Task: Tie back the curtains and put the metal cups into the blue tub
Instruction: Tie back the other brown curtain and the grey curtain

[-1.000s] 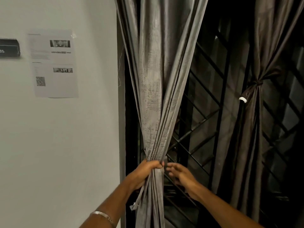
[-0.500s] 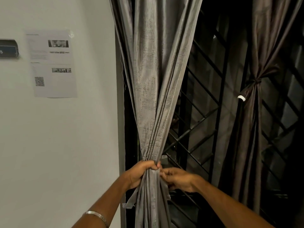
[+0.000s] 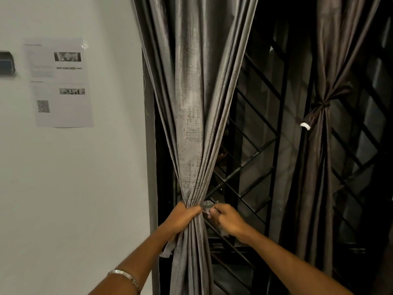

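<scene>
Two curtains hang before a window with a black metal grille (image 3: 255,158). The grey curtain (image 3: 191,103) on the left is gathered into a narrow bunch low down; the brown curtain (image 3: 319,167) on the right is already tied at its middle by a dark band (image 3: 320,104), with one white-tipped end (image 3: 305,126) hanging beside it. No metal cups or blue tub are in view.

A white wall (image 3: 74,188) fills the left side and carries one printed sheet (image 3: 59,81) and one dark plate (image 3: 6,63) at the left edge.

The left hand (image 3: 182,220) has its grip closed around the grey curtain's gathered folds; one silver bangle (image 3: 125,276) sits on that forearm. The right hand (image 3: 227,220), just beside it, pinches a grey tie strip (image 3: 207,206) with curled fingers. One loose strip end (image 3: 167,251) hangs below the left wrist.
</scene>
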